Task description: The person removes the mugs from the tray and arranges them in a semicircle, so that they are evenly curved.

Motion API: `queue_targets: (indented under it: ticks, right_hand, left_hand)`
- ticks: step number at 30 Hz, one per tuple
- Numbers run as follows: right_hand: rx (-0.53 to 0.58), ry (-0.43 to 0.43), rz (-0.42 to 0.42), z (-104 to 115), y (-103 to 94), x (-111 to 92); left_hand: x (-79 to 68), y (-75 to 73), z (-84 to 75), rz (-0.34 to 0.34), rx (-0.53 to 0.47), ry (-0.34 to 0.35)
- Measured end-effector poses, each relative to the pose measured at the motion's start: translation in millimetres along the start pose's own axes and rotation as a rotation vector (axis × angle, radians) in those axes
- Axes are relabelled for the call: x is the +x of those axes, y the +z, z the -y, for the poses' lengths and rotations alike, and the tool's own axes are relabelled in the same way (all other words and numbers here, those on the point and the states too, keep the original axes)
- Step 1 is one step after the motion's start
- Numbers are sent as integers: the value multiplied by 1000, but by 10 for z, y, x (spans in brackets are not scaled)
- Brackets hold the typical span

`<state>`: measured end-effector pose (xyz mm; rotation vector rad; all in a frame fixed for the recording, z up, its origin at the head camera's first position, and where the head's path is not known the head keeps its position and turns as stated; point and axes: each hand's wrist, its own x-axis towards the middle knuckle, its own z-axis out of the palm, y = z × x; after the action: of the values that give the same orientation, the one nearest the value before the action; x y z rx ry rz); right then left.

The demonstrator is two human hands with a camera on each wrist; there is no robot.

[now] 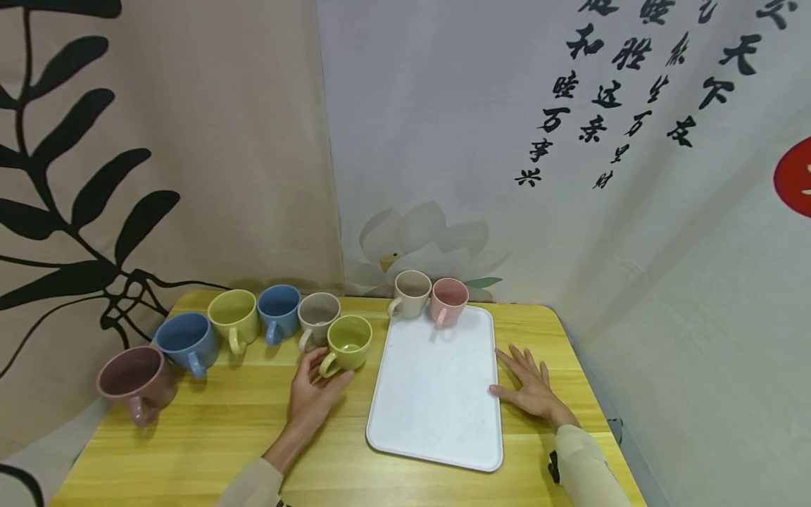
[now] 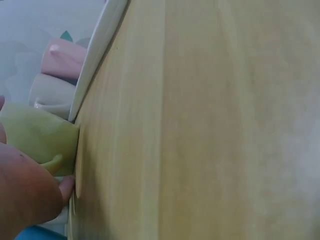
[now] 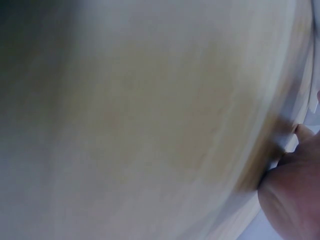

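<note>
My left hand (image 1: pixel 315 398) is at a yellow-green mug (image 1: pixel 355 340) left of the tray. Its thumb and fingers lie on either side of the mug's handle, spread apart; whether they press on it is hard to see. In the left wrist view the hand covers part of that mug (image 2: pixel 37 135). A white rectangular tray (image 1: pixel 437 394) lies on the table, with a beige mug (image 1: pixel 415 294) and a pink mug (image 1: pixel 451 301) at its far end. Spread and fairly straight, the fingers of my right hand (image 1: pixel 532 387) touch the tray's right edge.
Along the left and back stand a mauve mug (image 1: pixel 136 377), a blue mug (image 1: pixel 186 341), another yellow-green mug (image 1: pixel 234 317), a second blue mug (image 1: pixel 279 310) and a grey mug (image 1: pixel 319 313). A printed curtain (image 1: pixel 443 141) hangs behind the wooden table (image 1: pixel 215 451).
</note>
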<state>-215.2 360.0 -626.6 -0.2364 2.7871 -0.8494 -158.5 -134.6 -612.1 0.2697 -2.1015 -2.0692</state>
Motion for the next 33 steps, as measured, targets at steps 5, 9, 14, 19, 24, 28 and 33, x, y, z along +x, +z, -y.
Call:
queue_targets:
  ticks: [5, 9, 14, 19, 24, 28, 33]
  right_hand:
    - [-6, 0, 2, -7, 1, 3]
    - [-5, -3, 2, -7, -7, 1]
    - [-2, -5, -1, -8, -18, -2]
    - [-5, -4, 1, -11, -12, -6]
    - [-4, -3, 3, -8, -7, -4]
    - [-8, -3, 1, -15, 5, 1]
    - [-8, -7, -4, -20, 4, 0]
  left_hand:
    - [-82, -21, -8, -41, 68, 22]
    - [-154, -20, -18, -117, 154, 76]
    - [-208, -6, -90, -176, 192, 191]
    - [-231, 37, -236, -212, 207, 280]
    - [-234, 170, -471, -217, 114, 435]
    - [-209, 324, -656, -197, 72, 541]
    - [-173, 567, -817, -122, 74, 600]
